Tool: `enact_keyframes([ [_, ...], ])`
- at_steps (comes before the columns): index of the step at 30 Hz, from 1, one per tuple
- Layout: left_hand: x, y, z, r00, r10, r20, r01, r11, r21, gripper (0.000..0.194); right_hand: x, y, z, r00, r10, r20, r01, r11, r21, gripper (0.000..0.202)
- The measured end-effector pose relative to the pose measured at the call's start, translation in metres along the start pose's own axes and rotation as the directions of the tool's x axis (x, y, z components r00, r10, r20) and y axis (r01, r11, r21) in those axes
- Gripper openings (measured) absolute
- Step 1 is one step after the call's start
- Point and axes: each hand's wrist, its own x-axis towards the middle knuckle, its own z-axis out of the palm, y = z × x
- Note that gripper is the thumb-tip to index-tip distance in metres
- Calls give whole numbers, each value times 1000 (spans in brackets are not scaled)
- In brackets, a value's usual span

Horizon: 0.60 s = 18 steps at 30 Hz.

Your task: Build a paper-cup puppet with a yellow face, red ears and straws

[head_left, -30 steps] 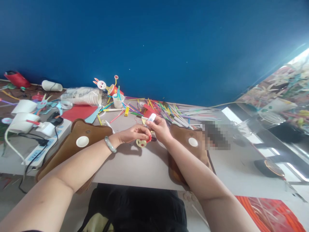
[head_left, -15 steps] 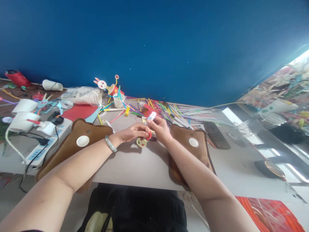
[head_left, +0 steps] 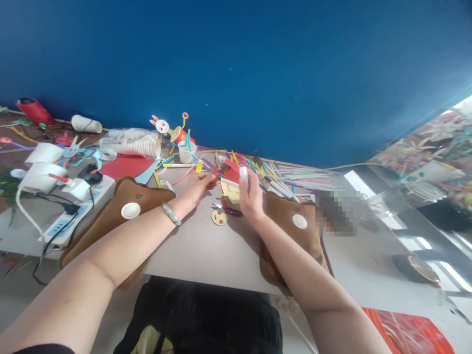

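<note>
My left hand (head_left: 199,189), a bracelet on its wrist, is closed in a pinch on a small red paper piece (head_left: 215,172). To its right, my right hand (head_left: 252,195) is wrapped round a small white tube (head_left: 243,172), mostly hidden by the fingers. Between the hands lie pale yellow paper cut-outs (head_left: 230,191) with red marks. Nearer me, a round yellow paper face (head_left: 219,218) lies on the table, touching or just beside dark-handled scissors (head_left: 230,211).
Brown cushions (head_left: 106,221) lie under both forearms. Coloured straws (head_left: 295,172) spread along the blue wall. At left are a power strip (head_left: 79,211) with cables, stacked paper cups (head_left: 138,146) and red paper (head_left: 127,167). A rabbit-face cup craft (head_left: 162,126) stands behind a white cup (head_left: 187,153).
My hands have moved apart. The left went up and leftward with the red piece; the right turned more upright with the white tube. The scissors and yellow face now show more fully.
</note>
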Motion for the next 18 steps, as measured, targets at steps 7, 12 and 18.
enact_keyframes([
  [7,-3,3,4,1000,-7,-16,7,1000,29,20,-7,7,4,929,-371,7,363,906,-217,18],
  [12,-7,2,5,997,58,48,-63,992,106,17,-9,9,7,844,-531,73,531,808,-254,16],
  [18,-5,-4,6,997,46,67,-50,997,57,21,-9,13,9,812,-556,176,583,786,-205,22],
])
